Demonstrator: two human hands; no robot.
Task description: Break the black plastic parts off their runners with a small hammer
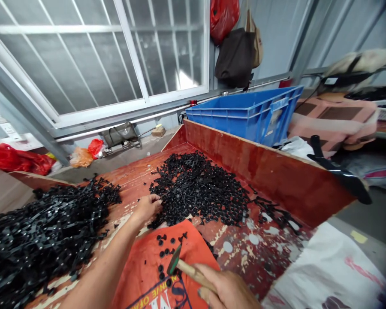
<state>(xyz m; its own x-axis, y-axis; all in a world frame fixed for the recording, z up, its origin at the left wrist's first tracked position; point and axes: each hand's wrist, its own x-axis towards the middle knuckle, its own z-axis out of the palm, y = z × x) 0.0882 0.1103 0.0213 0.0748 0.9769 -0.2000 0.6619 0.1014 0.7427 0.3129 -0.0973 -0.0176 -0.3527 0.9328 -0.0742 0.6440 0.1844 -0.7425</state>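
Observation:
My left hand (148,208) reaches to the left edge of a heap of small black plastic parts (201,189). Its fingers are curled together against the heap, and what they hold, if anything, is hidden. In my right hand (230,288) is a hammer (193,274) with a wooden handle and a small green and dark head. The hammer head hovers over an orange printed cloth (148,266), where several loose black pieces (162,254) lie scattered.
A second, larger pile of black parts (51,231) covers the left of the red worktop. A red wooden side board (270,176) borders the right, with a blue crate (244,113) behind it. A white sack (331,270) lies at the lower right.

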